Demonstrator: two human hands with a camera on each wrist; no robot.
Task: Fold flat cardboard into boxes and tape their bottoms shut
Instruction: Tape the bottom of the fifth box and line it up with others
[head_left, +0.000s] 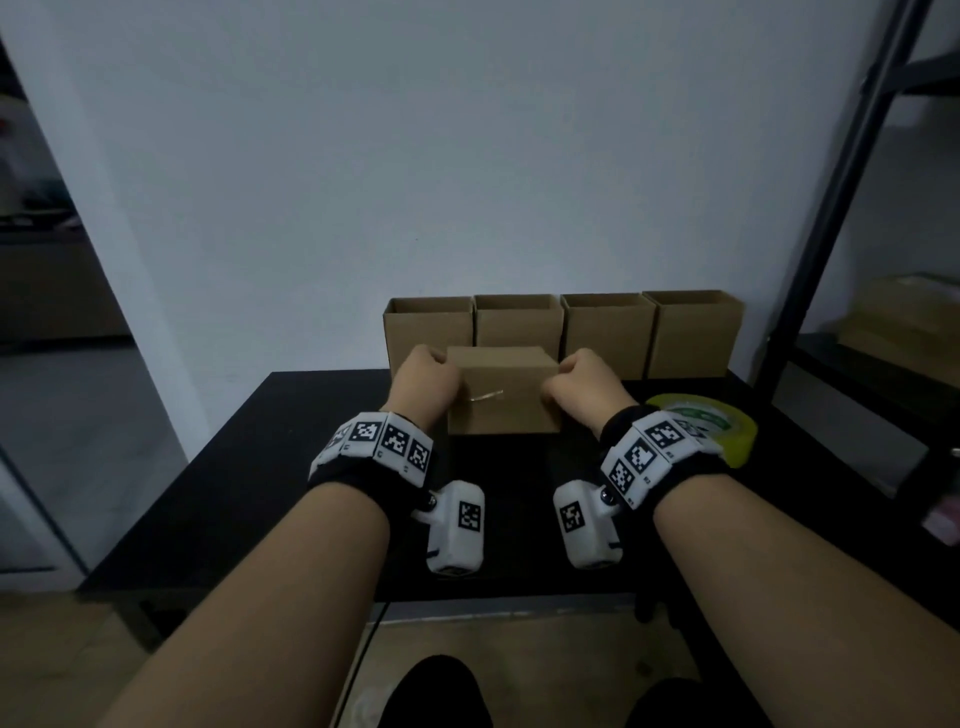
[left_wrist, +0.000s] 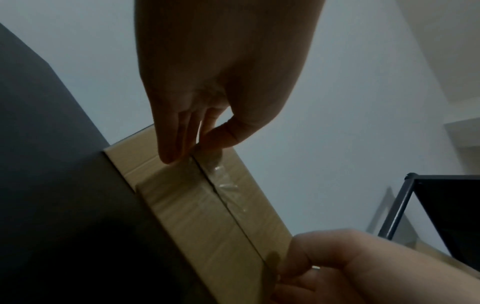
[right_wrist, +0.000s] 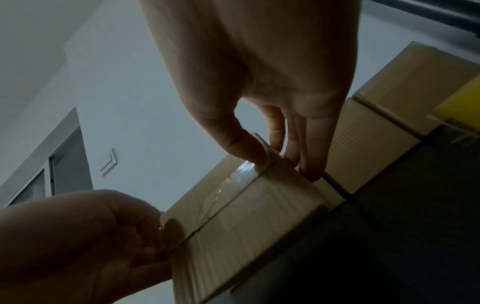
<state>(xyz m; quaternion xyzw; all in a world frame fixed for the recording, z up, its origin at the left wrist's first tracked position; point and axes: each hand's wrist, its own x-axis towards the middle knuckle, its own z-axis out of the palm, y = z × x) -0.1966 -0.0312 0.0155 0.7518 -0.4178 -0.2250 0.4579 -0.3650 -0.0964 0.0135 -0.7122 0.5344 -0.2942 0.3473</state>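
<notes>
The box (head_left: 503, 392) sits bottom-up on the surface (head_left: 249, 467), tape (left_wrist: 226, 185) along its seam; left hand (head_left: 427, 383) and right hand (head_left: 582, 382) pinch the tape ends at opposite edges; light, stiff cardboard, probably crushable; hold by corners.

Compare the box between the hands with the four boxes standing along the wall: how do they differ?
The box between the hands has its closed, taped seam facing up; the four boxes along the wall show open tops. The left hand and right hand press on it; the row is untouched. It sits nearer. All are plain brown cardboard.
</notes>
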